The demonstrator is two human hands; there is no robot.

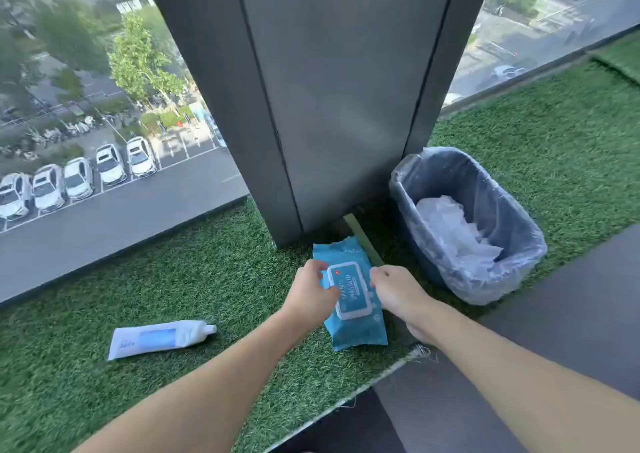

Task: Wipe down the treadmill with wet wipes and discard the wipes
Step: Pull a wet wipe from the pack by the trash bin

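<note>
Gripping a blue pack of wipes (358, 328) with the left hand (310, 295), fingers curled over its left edge beside the closed white lid (349, 289). Meeting it from the other side with the right hand (398, 291), fingertips bent onto the lid's right edge; gripping or merely touching, cannot tell. Lying flat on green turf (207, 279) just in front of the grey pillar (346, 106), that pack. Right of the pillar's foot, a lined bin (502, 279) holding crumpled white wipes (453, 230). Left of the pillar and nearer, a white tube (159, 338) on its side.
</note>
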